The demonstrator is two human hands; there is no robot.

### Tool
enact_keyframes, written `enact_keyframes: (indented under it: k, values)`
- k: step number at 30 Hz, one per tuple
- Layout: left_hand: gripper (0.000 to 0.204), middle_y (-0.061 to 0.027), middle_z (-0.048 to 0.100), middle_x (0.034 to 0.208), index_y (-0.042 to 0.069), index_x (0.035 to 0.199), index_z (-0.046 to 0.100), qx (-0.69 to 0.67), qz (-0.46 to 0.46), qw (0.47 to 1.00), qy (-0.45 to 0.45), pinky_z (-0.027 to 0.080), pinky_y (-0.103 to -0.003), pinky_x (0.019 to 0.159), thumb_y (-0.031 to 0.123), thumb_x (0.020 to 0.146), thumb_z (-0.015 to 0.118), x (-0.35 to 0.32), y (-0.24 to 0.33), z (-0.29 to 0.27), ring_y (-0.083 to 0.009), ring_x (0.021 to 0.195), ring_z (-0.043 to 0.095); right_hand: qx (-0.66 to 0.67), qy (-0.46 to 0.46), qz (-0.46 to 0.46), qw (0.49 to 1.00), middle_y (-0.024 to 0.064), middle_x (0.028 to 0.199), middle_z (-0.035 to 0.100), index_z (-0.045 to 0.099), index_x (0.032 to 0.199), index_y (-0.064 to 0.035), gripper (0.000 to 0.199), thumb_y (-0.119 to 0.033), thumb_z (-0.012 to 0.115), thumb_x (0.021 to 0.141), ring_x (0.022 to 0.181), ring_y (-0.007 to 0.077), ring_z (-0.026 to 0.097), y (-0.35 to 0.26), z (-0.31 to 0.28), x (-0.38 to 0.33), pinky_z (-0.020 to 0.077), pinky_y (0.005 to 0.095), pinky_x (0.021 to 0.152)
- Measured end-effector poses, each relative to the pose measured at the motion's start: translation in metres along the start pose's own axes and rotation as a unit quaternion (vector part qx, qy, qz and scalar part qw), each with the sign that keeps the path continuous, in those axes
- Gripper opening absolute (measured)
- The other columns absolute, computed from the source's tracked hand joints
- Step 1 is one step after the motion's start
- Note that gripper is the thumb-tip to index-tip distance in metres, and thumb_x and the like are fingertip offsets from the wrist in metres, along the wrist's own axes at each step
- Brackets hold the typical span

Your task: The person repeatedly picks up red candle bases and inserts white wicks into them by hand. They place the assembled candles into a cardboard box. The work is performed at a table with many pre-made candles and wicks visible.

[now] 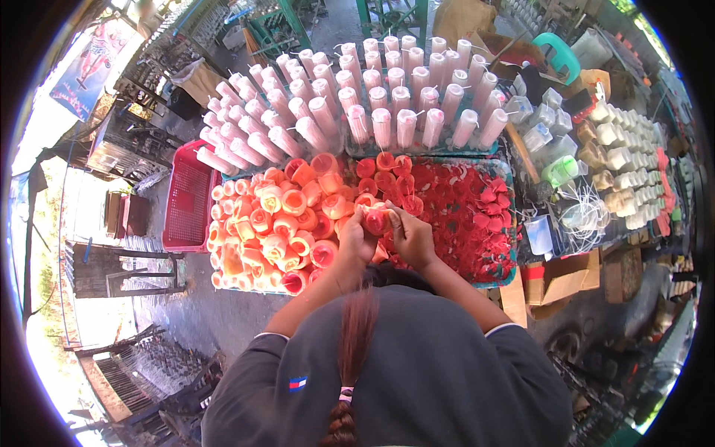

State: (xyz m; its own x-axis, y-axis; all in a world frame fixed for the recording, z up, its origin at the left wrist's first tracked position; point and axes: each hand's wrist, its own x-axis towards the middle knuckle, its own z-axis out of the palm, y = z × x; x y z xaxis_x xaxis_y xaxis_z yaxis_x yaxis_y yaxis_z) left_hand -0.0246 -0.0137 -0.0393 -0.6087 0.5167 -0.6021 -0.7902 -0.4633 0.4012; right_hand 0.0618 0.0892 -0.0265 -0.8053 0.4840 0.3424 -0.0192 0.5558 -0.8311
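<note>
Close in front of me, my left hand [357, 243] is closed around a small red wax cup [377, 220]. My right hand [414, 240] meets it from the other side, its fingers pinched at the cup's edge. Left of my hands lies a dense heap of orange-red, flower-shaped wax cups [274, 223]. Just beyond my fingers stand several darker red cups [385, 181]. To the right is a tray [512, 253] covered with red wax pieces, with loose red petal-like pieces [493, 204] piled near its right side.
Rows of pale pink candles with white wicks [382, 127] stand on trays at the back. A red plastic basket [186, 201] is at the left. To the right are white string [585, 218], a green-tinted cup [560, 171], pale blocks [618, 159] and an open cardboard box [562, 281].
</note>
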Motion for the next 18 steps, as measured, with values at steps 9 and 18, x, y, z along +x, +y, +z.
enact_keyframes:
  k: [9, 18]
  values:
    - [0.03, -0.0102, 0.063, 0.103, 0.002, 0.107, 0.055, 0.051, -0.017, 0.998, -0.025, 0.043, -0.041, 0.091, 0.028, 0.097, 0.043, -0.018, 0.004, 0.013, -0.0242, 0.099, 0.058, 0.076, -0.05, 0.224, 0.97, 0.0176, 0.066, 0.058, 0.063, 0.088, -0.0019, 0.029, -0.027, 0.05, 0.094, 0.057, 0.0252, 0.058, 0.022, 0.001, -0.004, 0.0442, 0.0349, 0.056]
    - [0.04, -0.0129, 0.063, 0.101, -0.002, 0.106, 0.055, 0.064, -0.059, 0.995, -0.054, 0.044, -0.037, 0.09, 0.034, 0.097, 0.042, -0.008, -0.002, 0.003, -0.024, 0.095, 0.06, 0.203, -0.046, 0.277, 0.938, 0.0058, 0.06, 0.055, 0.061, 0.08, -0.0013, 0.034, -0.028, 0.048, 0.095, 0.055, 0.0132, 0.052, 0.041, 0.013, -0.014, 0.0416, 0.0311, 0.053]
